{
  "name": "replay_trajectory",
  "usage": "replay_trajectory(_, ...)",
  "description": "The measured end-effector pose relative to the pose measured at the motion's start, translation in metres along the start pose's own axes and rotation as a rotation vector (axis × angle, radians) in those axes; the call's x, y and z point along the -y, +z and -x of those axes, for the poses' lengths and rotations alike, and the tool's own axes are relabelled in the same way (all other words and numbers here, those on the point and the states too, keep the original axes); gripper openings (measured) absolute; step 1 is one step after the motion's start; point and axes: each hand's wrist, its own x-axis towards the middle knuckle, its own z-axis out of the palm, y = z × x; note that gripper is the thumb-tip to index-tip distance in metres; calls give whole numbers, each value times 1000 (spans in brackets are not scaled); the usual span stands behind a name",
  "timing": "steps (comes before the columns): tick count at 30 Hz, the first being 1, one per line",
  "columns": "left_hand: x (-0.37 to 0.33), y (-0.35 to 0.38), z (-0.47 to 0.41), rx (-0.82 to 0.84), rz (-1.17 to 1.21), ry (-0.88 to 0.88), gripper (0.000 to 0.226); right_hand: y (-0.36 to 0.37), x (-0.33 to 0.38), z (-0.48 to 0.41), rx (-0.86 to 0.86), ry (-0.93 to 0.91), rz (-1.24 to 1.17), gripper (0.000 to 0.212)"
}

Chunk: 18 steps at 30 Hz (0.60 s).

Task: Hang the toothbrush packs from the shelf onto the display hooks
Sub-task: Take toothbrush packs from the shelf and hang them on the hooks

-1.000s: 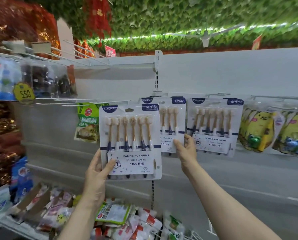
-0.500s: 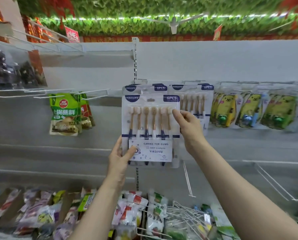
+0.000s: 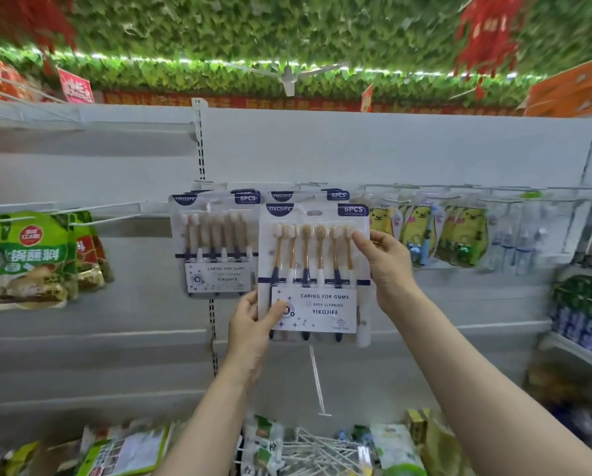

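Pinched in the grip of left hand point(image 3: 250, 326) at its lower-left corner and right hand point(image 3: 389, 266) at its right edge, the clear plastic six-toothbrush pack point(image 3: 313, 269) is held upright, bristles up, before a like hung pack point(image 3: 337, 195), mostly hidden behind it.

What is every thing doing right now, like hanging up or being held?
Front toothbrush pack, held upright in both hands, not hung yet.
Left hand, grips its lower left corner.
Right hand, pinches its upper right edge.
Other toothbrush packs, hanging.
Green sauce bags, hanging.
Yellow cartoon packs, hanging.
Loose white hooks, lying in a pile below.
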Motion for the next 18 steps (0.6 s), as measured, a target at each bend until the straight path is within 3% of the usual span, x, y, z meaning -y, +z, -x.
replay_trajectory(7, 16, 31, -30, -33, -35, 24, 28, -15, -8, -48, 23, -10, 23, 39)
replay_trajectory(12, 32, 39, -49, -139, 12, 79, 37, -12, -20, -73, 69, -28, 13, 36)
replay_trajectory(18, 36, 46, -69, -180, 29, 136, 32, -8, -24, -100, 146, -62, -23, 31)
